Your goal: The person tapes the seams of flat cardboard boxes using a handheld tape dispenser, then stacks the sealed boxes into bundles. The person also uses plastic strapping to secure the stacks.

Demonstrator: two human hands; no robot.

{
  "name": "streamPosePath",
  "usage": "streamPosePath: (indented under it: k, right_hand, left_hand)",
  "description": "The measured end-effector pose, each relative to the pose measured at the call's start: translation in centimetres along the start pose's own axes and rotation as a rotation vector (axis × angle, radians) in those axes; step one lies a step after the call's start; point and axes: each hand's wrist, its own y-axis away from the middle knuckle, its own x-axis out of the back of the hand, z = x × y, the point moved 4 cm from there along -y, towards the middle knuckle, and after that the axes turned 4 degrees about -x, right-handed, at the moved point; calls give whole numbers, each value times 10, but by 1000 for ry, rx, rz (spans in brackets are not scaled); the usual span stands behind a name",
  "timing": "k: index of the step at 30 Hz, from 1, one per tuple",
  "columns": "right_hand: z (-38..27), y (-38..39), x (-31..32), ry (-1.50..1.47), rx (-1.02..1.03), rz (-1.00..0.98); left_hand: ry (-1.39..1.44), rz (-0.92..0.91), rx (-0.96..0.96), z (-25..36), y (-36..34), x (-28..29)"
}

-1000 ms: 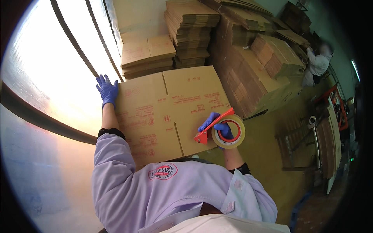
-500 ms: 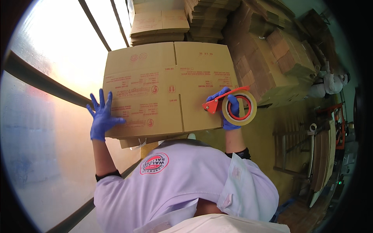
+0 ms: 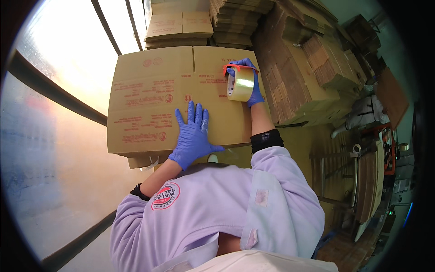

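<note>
The fingers (image 3: 195, 117) of the left hand (image 3: 192, 138), in a blue glove, were spread apart and pressed flat on the near half of a brown cardboard box (image 3: 149, 102), gripping nothing. To their right and farther off, the right hand (image 3: 248, 84), also gloved in blue, had its fingers clamped around a tape dispenser (image 3: 239, 81) with a red frame and a roll of clear tape, which touched the box top near its right edge, just right of the centre seam. Beyond both hands lay flattened cartons (image 3: 180, 28), and to the right of the right hand rose tall stacks of folded cardboard (image 3: 308, 63). Far right, another person (image 3: 364, 113) in pale clothing stood well apart.
</note>
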Motion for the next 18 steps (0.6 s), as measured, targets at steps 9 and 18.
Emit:
streamPosePath:
  k: [9,18]
  right_hand:
    - [-54,115,-3,100,-73,-87]
    - [-21,40,22,-6,-326,-403]
  left_hand:
    - [41,78,47,-1,6,-7]
    - [-27,67,31,3,7,3]
